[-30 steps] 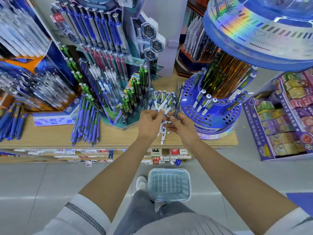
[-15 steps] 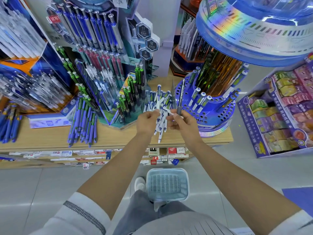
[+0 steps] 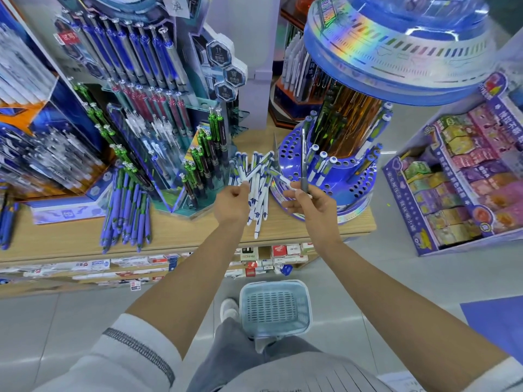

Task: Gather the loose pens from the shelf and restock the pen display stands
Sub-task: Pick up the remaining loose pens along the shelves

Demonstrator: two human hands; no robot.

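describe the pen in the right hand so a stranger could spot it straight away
Find the round blue stand full of holes at the shelf's right end. In front of it the right hand pinches one grey pen upright; the left hand's bunch is white and blue.

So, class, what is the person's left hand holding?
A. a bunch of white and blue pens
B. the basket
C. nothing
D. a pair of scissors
A: the left hand grips a fanned bunch of white and blue pens above the shelf.
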